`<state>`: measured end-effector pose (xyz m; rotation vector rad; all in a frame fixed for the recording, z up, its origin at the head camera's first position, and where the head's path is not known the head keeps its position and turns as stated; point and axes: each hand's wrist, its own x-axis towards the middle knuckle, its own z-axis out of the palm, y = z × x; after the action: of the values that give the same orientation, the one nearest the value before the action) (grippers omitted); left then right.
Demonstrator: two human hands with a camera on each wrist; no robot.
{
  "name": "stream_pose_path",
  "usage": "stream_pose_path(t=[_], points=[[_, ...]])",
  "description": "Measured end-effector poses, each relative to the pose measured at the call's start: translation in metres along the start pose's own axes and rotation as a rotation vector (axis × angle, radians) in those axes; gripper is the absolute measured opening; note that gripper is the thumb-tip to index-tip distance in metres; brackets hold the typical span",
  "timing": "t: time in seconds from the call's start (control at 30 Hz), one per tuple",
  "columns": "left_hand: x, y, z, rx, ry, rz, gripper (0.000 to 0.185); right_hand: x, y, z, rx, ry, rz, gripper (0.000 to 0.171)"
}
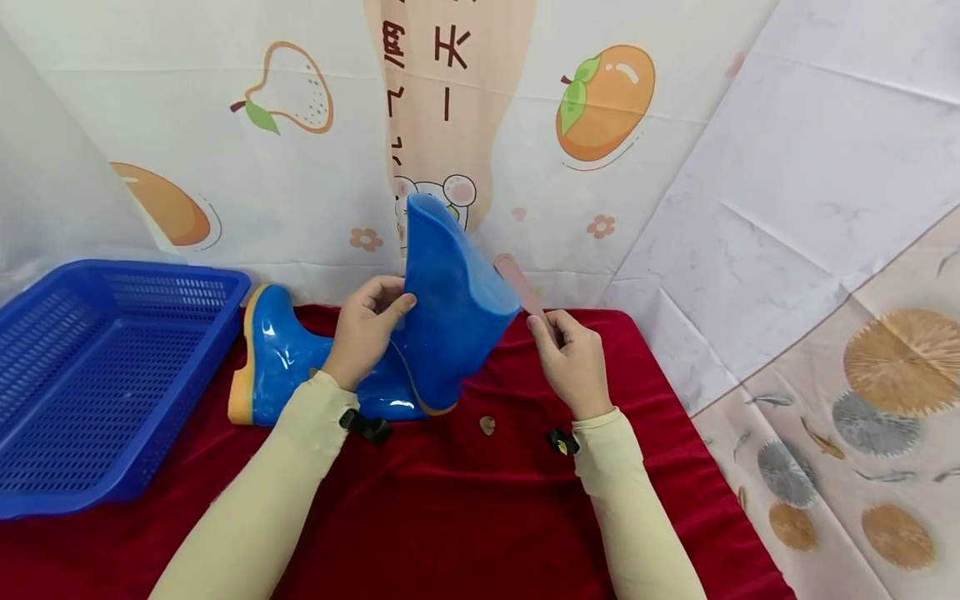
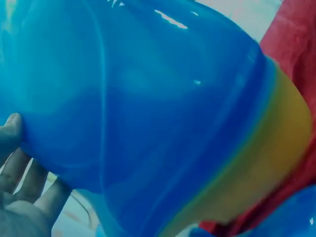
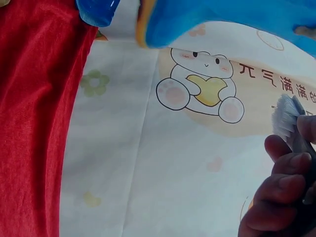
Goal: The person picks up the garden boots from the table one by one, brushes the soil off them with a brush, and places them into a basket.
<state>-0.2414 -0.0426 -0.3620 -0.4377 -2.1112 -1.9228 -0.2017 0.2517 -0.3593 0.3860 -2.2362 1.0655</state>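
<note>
A blue rain boot (image 1: 450, 308) with a yellow sole is raised at a tilt over the table, its wide top opening turned up and to the right. My left hand (image 1: 372, 321) grips the boot by its left side, thumb on the near face. In the left wrist view, the boot's glossy side (image 2: 148, 98) and yellow sole (image 2: 266, 163) fill most of the frame. With my right hand (image 1: 573, 358) I hold a pink brush (image 1: 519, 282), its head close to the boot's rim. White bristles (image 3: 285, 117) show in the right wrist view.
The other blue boot (image 1: 281, 367) lies on its side behind my left hand, yellow sole facing left. A blue plastic basket (image 1: 123, 492) stands at the far left. One small brownish piece (image 1: 487, 425) lies on the red cloth (image 1: 465, 517). A printed curtain (image 1: 315, 192) hangs behind.
</note>
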Motion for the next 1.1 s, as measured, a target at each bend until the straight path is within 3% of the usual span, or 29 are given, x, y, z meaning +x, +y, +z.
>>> stream_pose_path(t=[0.13, 0.27, 0.37, 0.53, 0.63, 0.77, 0.87, 0.93, 1.1], points=[[-0.001, -0.018, -0.009, -0.007, -0.066, -0.104, 0.032, -0.001, -0.002, 0.003, 0.034, -0.050, -0.002, 0.025], [-0.006, -0.029, -0.013, 0.003, -0.121, -0.145, 0.036, -0.004, -0.004, 0.006, 0.139, -0.195, -0.049, 0.018], [-0.010, -0.024, -0.012, 0.073, -0.120, -0.105, 0.038, -0.005, -0.005, 0.008, 0.213, -0.279, -0.078, 0.014], [-0.027, 0.005, -0.007, 0.196, -0.051, 0.031, 0.032, -0.006, -0.006, 0.009, 0.224, -0.291, -0.082, 0.014], [-0.041, 0.026, -0.003, 0.226, -0.130, 0.117, 0.034, -0.005, -0.006, 0.009, 0.209, -0.286, -0.078, 0.015], [-0.059, 0.045, 0.008, 0.312, -0.239, 0.176, 0.065, -0.004, -0.006, 0.010, 0.192, -0.282, -0.089, 0.015], [-0.068, 0.050, 0.019, 0.401, -0.243, 0.182, 0.085, -0.004, -0.006, 0.012, 0.181, -0.275, -0.097, 0.015], [-0.071, 0.050, 0.025, 0.438, -0.228, 0.190, 0.087, -0.004, -0.006, 0.013, 0.182, -0.270, -0.098, 0.016], [-0.072, 0.044, 0.030, 0.443, -0.160, 0.292, 0.059, -0.005, -0.006, 0.014, 0.178, -0.240, -0.079, 0.018]])
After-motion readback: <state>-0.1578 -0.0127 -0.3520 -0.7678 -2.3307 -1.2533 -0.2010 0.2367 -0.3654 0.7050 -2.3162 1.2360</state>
